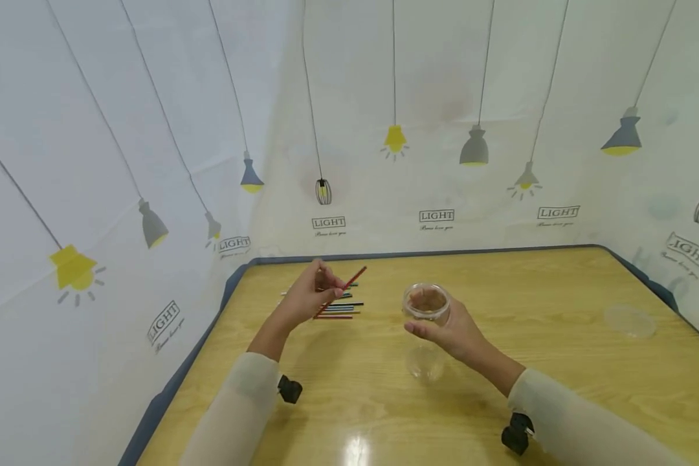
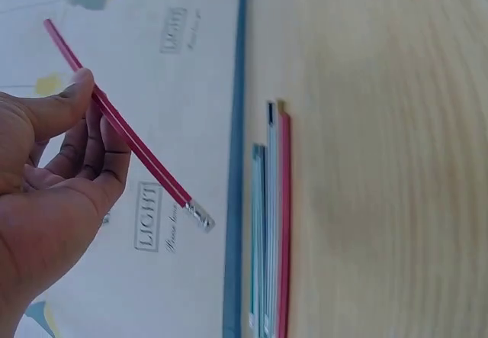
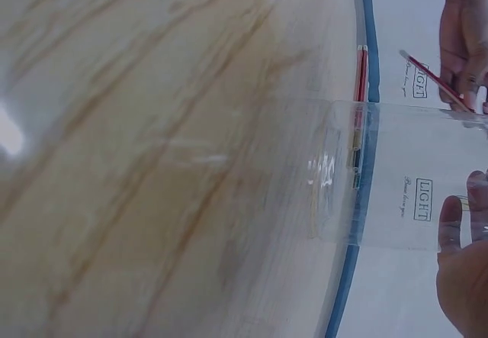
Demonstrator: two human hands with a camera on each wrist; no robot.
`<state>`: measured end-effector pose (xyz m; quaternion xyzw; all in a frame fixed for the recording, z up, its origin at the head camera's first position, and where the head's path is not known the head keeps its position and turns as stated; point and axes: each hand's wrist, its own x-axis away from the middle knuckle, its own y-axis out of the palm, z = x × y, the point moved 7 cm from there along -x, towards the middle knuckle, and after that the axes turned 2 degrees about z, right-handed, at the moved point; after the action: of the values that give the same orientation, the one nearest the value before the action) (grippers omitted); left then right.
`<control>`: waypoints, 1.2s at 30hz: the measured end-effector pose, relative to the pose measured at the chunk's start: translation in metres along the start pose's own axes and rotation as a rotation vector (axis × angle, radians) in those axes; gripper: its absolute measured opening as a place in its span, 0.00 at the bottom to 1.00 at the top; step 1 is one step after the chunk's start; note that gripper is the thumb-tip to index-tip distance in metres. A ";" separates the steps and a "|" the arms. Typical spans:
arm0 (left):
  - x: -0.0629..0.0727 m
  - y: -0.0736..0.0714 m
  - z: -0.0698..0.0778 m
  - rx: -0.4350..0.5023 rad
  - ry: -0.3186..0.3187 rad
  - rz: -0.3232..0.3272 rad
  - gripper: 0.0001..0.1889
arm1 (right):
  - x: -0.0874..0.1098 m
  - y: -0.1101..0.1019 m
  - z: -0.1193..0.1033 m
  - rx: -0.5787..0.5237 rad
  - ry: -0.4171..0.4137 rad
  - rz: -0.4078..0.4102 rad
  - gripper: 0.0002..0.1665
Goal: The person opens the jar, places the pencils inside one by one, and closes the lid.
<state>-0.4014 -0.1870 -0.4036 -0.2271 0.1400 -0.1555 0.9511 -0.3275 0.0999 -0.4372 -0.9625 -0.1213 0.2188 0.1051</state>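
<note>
My left hand [image 1: 309, 294] pinches a red pencil [image 2: 142, 147] between thumb and fingers, above the table. The pencil slants, its silver-capped end pointing down in the left wrist view. My right hand [image 1: 457, 330] grips a clear jar [image 3: 404, 147] around its upper part. The jar stands upright with its mouth uncovered and its base close over the tabletop. Through its clear wall, fingers show in the head view. Beneath and beside my left hand, several pencils [image 1: 338, 310] lie roughly parallel on the table, one of them red; the hand partly hides them in the head view.
A clear round lid [image 1: 629, 321] lies flat on the right side of the wooden table [image 1: 501, 278]. A blue edge runs round the table's back and sides. White sheets printed with hanging lamps [image 1: 378, 77] rise behind and beside it.
</note>
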 end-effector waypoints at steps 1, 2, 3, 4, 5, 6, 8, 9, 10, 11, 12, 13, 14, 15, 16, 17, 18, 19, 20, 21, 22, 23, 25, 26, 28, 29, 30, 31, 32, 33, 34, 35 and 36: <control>-0.001 0.001 0.006 0.037 0.006 0.004 0.12 | 0.000 0.000 -0.001 0.000 -0.003 -0.003 0.35; -0.001 0.002 0.011 0.077 0.007 0.010 0.12 | 0.000 0.000 -0.001 0.001 -0.004 -0.005 0.34; -0.002 0.003 0.016 0.115 0.010 0.016 0.12 | -0.001 0.000 -0.001 0.006 -0.004 -0.005 0.34; -0.002 0.004 0.021 0.153 0.014 0.021 0.12 | -0.001 0.000 -0.001 0.009 -0.001 -0.004 0.34; -0.002 0.005 0.025 0.181 0.018 0.028 0.12 | -0.001 0.000 -0.001 0.010 0.006 -0.003 0.34; -0.002 0.007 0.029 0.211 0.021 0.034 0.12 | 0.000 0.001 0.000 0.013 0.013 0.001 0.34; -0.004 0.012 0.039 0.265 0.024 0.033 0.11 | 0.001 -0.001 0.002 0.012 0.026 0.012 0.34; -0.005 0.015 0.043 0.288 0.026 0.030 0.11 | 0.002 -0.001 0.003 0.003 0.029 0.014 0.34; -0.005 0.018 0.047 0.315 0.029 0.025 0.10 | 0.003 0.000 0.003 -0.005 0.032 0.014 0.34; -0.006 0.020 0.051 0.342 0.032 0.021 0.10 | 0.004 0.000 0.004 -0.015 0.033 0.011 0.34; -0.006 0.021 0.055 0.369 0.033 0.019 0.11 | 0.005 0.001 0.004 -0.021 0.028 0.008 0.34; -0.007 0.022 0.059 0.392 0.032 0.019 0.11 | 0.005 0.001 0.003 -0.026 0.024 0.004 0.34; -0.007 0.023 0.063 0.410 0.034 0.021 0.12 | 0.005 0.001 0.002 -0.030 0.018 0.001 0.34; -0.007 0.023 0.068 0.423 0.037 0.025 0.12 | 0.005 0.001 0.002 -0.029 0.014 0.000 0.34; -0.007 0.024 0.073 0.435 0.040 0.028 0.13 | 0.005 0.001 0.001 -0.024 0.012 0.001 0.35; -0.007 0.024 0.079 0.441 0.041 0.034 0.13 | 0.004 0.001 0.000 -0.018 0.009 0.002 0.35; -0.008 0.024 0.085 0.440 0.044 0.038 0.14 | 0.004 0.000 -0.001 -0.011 0.007 0.004 0.35; -0.008 0.024 0.091 0.440 0.048 0.042 0.14 | 0.003 0.000 -0.002 -0.007 0.008 0.005 0.36; -0.008 0.024 0.097 0.442 0.054 0.041 0.14 | 0.002 -0.001 -0.003 -0.003 0.008 0.006 0.36; -0.008 0.025 0.103 0.446 0.062 0.039 0.14 | 0.002 -0.001 -0.003 0.000 0.011 0.008 0.36; -0.008 0.025 0.108 0.459 0.067 0.035 0.14 | 0.001 -0.001 -0.003 0.000 0.016 0.006 0.37; -0.008 0.026 0.113 0.472 0.072 0.031 0.14 | 0.001 -0.001 -0.003 0.001 0.023 0.006 0.37; -0.007 0.028 0.122 0.497 0.081 0.026 0.14 | -0.001 -0.002 -0.003 0.002 0.033 0.007 0.38; -0.007 0.028 0.127 0.520 0.086 0.021 0.14 | -0.001 -0.002 -0.003 0.003 0.038 0.009 0.38; -0.007 0.030 0.136 0.576 0.096 0.016 0.13 | -0.002 -0.002 -0.003 0.005 0.042 0.010 0.38; -0.007 0.030 0.139 0.614 0.100 0.014 0.13 | -0.002 -0.002 -0.003 0.008 0.042 0.010 0.38; -0.007 0.031 0.144 0.651 0.109 0.012 0.13 | -0.002 -0.002 -0.003 0.008 0.041 0.010 0.37; -0.008 0.032 0.147 0.689 0.117 0.009 0.13 | -0.002 -0.002 -0.003 0.009 0.041 0.009 0.37; -0.008 0.032 0.151 0.727 0.128 0.004 0.14 | -0.001 -0.002 -0.003 0.010 0.039 0.008 0.37; -0.008 0.033 0.155 0.760 0.136 -0.001 0.14 | -0.001 -0.002 -0.003 0.010 0.036 0.006 0.36; -0.009 0.034 0.158 0.788 0.144 -0.006 0.15 | -0.001 -0.002 -0.003 0.009 0.034 0.005 0.36; -0.010 0.035 0.162 0.810 0.150 -0.012 0.15 | 0.000 -0.002 -0.002 0.007 0.034 0.003 0.36; -0.011 0.037 0.164 0.824 0.154 -0.018 0.15 | 0.000 -0.002 -0.002 0.004 0.033 0.003 0.36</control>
<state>-0.3472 -0.0882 -0.2778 0.1836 0.1350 -0.2234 0.9477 -0.3267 0.1016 -0.4348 -0.9659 -0.1176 0.2033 0.1086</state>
